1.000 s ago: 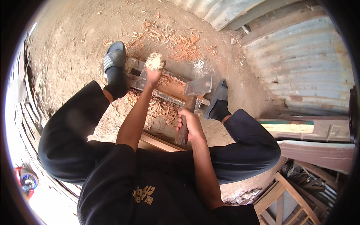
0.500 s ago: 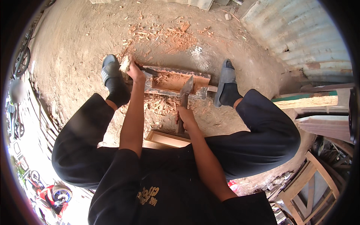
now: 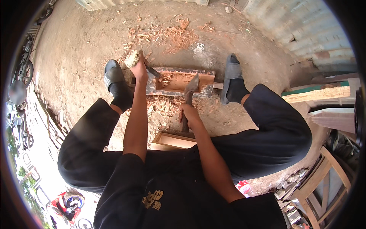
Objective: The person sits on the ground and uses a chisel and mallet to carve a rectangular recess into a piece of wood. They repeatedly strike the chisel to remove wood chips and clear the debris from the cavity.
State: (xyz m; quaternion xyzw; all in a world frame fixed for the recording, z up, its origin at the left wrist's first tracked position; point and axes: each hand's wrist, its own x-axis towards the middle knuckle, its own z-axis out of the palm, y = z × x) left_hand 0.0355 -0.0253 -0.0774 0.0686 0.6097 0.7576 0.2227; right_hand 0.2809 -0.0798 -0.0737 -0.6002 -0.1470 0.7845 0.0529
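Note:
My left hand (image 3: 139,70) is closed on a chisel (image 3: 151,71), whose handle top is pale and frayed and whose dark blade angles down to the left end of a hollowed wooden block (image 3: 205,87) with chips in its cavity. My right hand (image 3: 188,114) grips the wooden handle of an axe (image 3: 191,87); the metal head is over the block's right half. A small wooden box (image 3: 160,141) with a pale interior lies just before my lap, partly hidden by my legs and right arm.
Wood chips (image 3: 179,40) are scattered on the dirt floor. A corrugated metal wall (image 3: 289,32) is at the upper right, with boards (image 3: 316,94) and a wooden frame (image 3: 326,171) on the right. Motorbikes (image 3: 65,206) stand at the left. My sandalled feet flank the block.
The view has shifted. Since a second ago my left hand has moved left, tilting the chisel toward the block's left end, and the axe head has turned to a narrower profile.

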